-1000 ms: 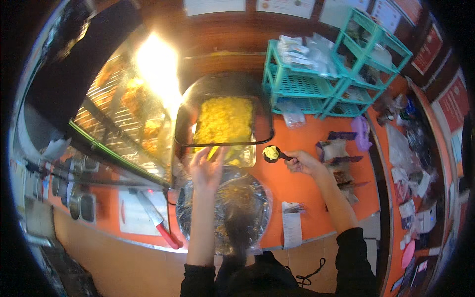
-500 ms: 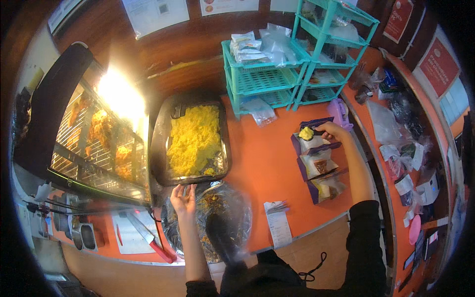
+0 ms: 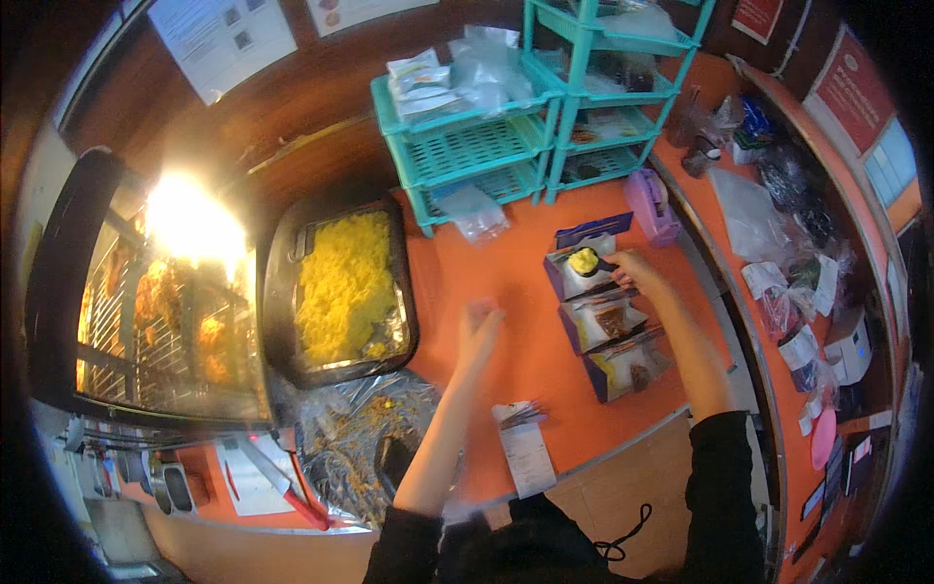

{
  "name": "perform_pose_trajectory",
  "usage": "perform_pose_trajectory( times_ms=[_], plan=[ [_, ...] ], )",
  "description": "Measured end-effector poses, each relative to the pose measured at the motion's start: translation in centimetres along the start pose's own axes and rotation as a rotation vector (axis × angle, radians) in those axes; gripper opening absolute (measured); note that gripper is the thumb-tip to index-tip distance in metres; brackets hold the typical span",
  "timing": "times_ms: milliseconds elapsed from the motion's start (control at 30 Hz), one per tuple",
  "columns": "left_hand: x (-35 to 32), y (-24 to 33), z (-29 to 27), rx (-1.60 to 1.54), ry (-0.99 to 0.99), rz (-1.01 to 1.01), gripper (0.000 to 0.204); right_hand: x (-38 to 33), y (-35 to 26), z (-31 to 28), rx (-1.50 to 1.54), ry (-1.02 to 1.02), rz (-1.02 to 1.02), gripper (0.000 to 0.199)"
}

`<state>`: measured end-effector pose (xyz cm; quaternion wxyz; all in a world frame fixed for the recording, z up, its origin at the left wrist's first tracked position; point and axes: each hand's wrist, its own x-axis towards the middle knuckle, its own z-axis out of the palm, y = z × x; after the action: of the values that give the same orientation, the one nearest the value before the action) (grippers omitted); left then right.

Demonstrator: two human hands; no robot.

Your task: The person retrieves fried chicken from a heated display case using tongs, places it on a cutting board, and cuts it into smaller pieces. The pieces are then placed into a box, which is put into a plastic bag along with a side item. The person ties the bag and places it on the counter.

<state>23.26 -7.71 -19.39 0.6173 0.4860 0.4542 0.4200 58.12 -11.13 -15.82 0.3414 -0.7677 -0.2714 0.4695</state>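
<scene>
My right hand (image 3: 634, 273) grips the handle of a black scoop heaped with yellow rice (image 3: 584, 260). The scoop is over the farthest of three purple paper boxes, a box with a pale lining (image 3: 572, 281). Brown food shows in the middle box (image 3: 611, 321) and in the nearest box (image 3: 634, 374). My left hand (image 3: 480, 329) is above the orange counter (image 3: 452, 268), between the rice tray and the boxes. Motion smears its fingers. To its left lies a dark tray (image 3: 409, 331) with a large mound of yellow rice (image 3: 342, 282).
A lit heated cabinet (image 3: 161, 321) with browned food stands left. Crumpled clear plastic wrap (image 3: 341, 428) lies before the rice tray. A red-handled knife (image 3: 282, 482) rests on a white board. Turquoise racks (image 3: 467, 156) stand behind; a purple tape dispenser (image 3: 652, 206) and paper slip (image 3: 528, 457) sit nearby.
My left hand has moved right, from the rice tray's near edge toward the boxes. The right hand still holds the loaded scoop over the far box. The whole view has shifted.
</scene>
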Motion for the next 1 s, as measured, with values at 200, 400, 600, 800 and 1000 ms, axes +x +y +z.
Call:
perform_pose_trajectory(
  times_ms=[200,400,600,800,1000],
  plan=[
    [8.5,-7.0,11.9,0.559,-0.104,-0.013,0.065,-0.9,0.4,1.1,-0.05,0.088,-0.09,0.036],
    [10.4,-11.6,13.2,0.443,-0.153,0.146,0.046,1.4,3.5,3.7,-0.472,0.272,-0.82,0.028],
    [9.5,-10.3,10.9,0.081,-0.255,-0.103,0.042,-0.8,0.6,5.9,-0.788,0.142,-0.679,0.039],
    [8.2,-8.1,10.7,-0.053,-0.345,-0.088,0.044,-1.6,0.5,5.6,-0.699,0.136,-0.728,0.04],
    [7.9,-10.1,10.8,-0.077,-0.278,-0.109,0.031,-2.2,-1.9,5.4,-0.739,0.125,-0.581,0.031]
  ],
)
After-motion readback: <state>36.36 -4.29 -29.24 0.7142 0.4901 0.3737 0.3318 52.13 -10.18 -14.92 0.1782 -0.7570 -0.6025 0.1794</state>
